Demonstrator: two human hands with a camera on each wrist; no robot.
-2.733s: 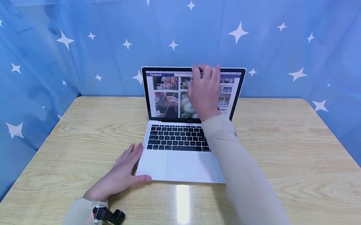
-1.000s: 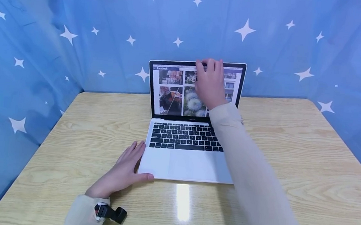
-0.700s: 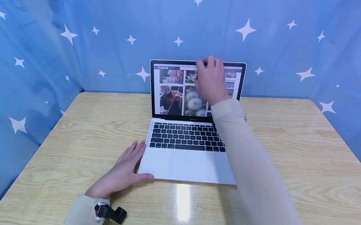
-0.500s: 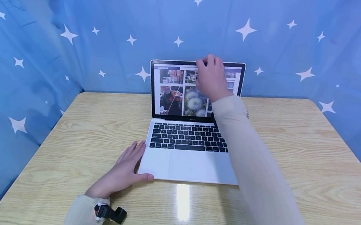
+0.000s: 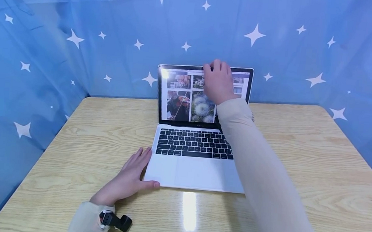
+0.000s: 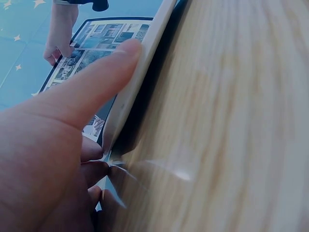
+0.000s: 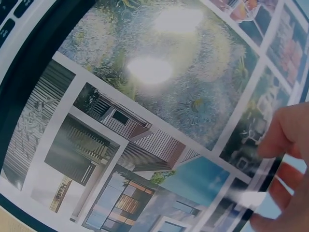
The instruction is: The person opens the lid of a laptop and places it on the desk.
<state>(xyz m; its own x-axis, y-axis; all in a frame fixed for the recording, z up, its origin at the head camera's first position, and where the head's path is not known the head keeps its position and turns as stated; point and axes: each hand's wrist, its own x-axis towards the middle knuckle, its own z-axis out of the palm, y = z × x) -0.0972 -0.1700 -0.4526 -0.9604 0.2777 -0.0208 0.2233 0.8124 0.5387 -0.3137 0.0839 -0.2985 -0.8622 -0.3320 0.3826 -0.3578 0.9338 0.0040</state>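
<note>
A silver laptop [image 5: 194, 171] lies open on the table, its lit screen [image 5: 177, 106] raised and showing a page of photos. My right hand [image 5: 219, 83] holds the top edge of that screen, thumb on the front and fingers bent over the edge. In the right wrist view, the right thumb [image 7: 275, 145] lies over the display side. My left hand [image 5: 126, 178] rests at the laptop's front left corner, fingers stretched along the left side. In the left wrist view, the left thumb [image 6: 104, 79] lies straight against the front edge.
The laptop stands on a light wood table [image 5: 300, 168]. A blue curtain [image 5: 121, 16] with white stars hangs behind and beside it. A black wrist camera [image 5: 116, 221] sits on the left sleeve, and the right sleeve [image 5: 260, 173] covers part of the keyboard's right side.
The screen has tilted back, away from me, with my right hand on its top edge. A bright glare now shows at its upper left. My left hand has stayed at the corner.
</note>
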